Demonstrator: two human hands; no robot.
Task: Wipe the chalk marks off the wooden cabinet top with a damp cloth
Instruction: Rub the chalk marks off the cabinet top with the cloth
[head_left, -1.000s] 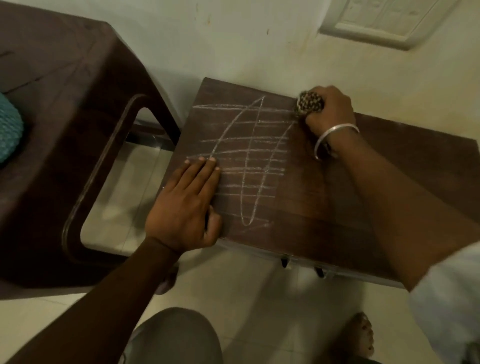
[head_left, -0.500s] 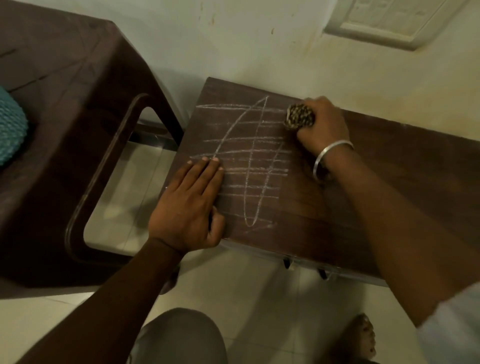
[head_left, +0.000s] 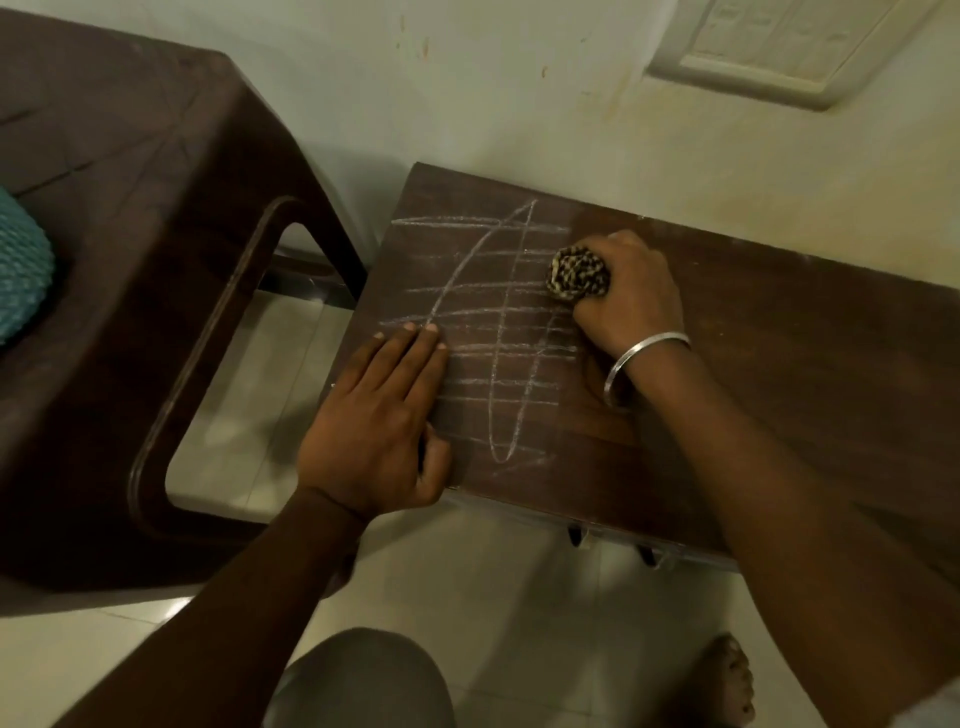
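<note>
White chalk marks (head_left: 485, 332), crossed lines and a long loop, cover the left half of the dark wooden cabinet top (head_left: 779, 374). My right hand (head_left: 631, 296) is shut on a balled-up patterned black-and-tan cloth (head_left: 577, 274), pressed onto the wood at the right ends of the upper chalk lines. A silver bangle sits on that wrist. My left hand (head_left: 376, 426) lies flat on the cabinet's front left corner, fingers together, their tips on the chalk lines.
A dark brown plastic chair (head_left: 156, 291) stands just left of the cabinet, with a teal knitted thing (head_left: 21, 270) on its seat. The pale wall (head_left: 519, 93) runs behind the cabinet. Below are a tiled floor (head_left: 519, 613), my knee and a bare foot (head_left: 727, 686).
My right hand has drawn the cloth from the cabinet's back edge down toward me, into the chalk lines. The left hand has stayed in place.
</note>
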